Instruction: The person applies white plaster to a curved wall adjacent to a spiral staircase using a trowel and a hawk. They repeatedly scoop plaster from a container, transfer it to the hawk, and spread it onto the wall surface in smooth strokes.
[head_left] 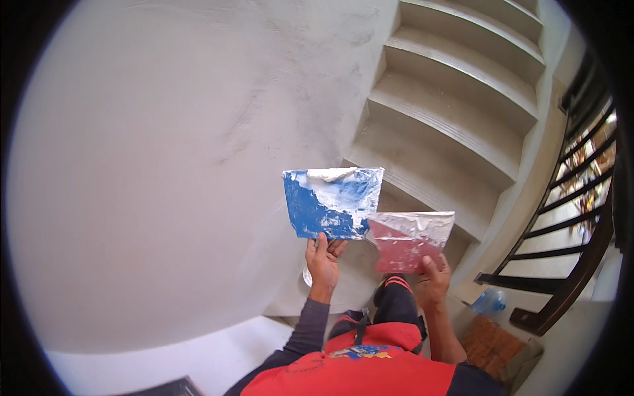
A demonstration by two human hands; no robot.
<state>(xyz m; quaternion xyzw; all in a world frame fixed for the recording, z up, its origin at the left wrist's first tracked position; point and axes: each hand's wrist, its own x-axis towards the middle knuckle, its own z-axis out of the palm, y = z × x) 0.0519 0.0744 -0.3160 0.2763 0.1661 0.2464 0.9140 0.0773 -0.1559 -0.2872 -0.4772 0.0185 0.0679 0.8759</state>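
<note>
My left hand [323, 263] grips the lower edge of a blue plastering spreader [307, 206], thumb on its face and fingers behind. White filler smears much of that blade, with a thick bead along its top edge. To the right, my right hand [434, 272] holds a smaller red spreader [403, 251] by its lower right corner. White paste coats the upper part of the red blade. Its left corner meets or overlaps the blue spreader's lower right corner; I cannot tell whether they touch. Both blades are held up in front of me, side by side.
A curved, patchy grey-white wall [165, 165] fills the left. Pale steps [449, 119] rise ahead toward the upper right. Dark railing bars [561, 231] run along the right. Beside me on the right are a clear blue plastic bottle [489, 301] and a reddish-brown block [492, 343].
</note>
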